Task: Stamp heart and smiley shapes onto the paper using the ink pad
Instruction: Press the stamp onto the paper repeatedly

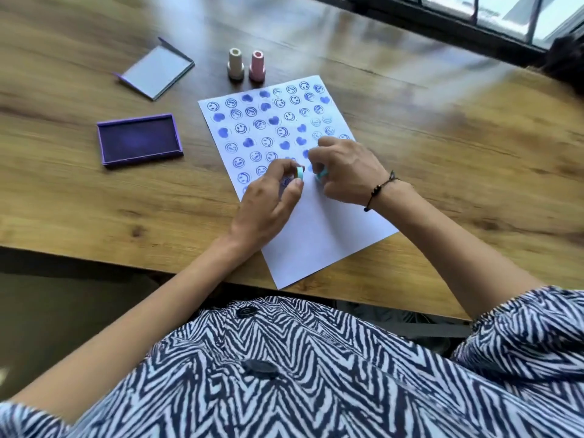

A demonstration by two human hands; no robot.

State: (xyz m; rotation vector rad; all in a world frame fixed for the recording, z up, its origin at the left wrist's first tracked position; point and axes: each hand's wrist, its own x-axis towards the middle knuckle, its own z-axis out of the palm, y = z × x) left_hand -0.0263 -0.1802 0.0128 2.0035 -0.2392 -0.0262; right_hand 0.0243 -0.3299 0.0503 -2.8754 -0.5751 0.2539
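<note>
A white paper (pixel 319 229) lies on the wooden table, its upper half covered with blue hearts and smiley prints. Over its middle, my left hand (pixel 268 200) pinches a small teal cap (pixel 300 172) between thumb and fingers. My right hand (pixel 344 170) grips a teal stamp (pixel 322 174) right beside it, a short gap apart. The open purple ink pad (pixel 139 140) sits left of the paper. Its lid (pixel 156 72) lies farther back on the left.
A cream stamp (pixel 235 65) and a pink stamp (pixel 257 66) stand upright just behind the paper's top edge. The wooden table (pixel 458 147) ends at its front edge near my body. A window frame runs along the far right.
</note>
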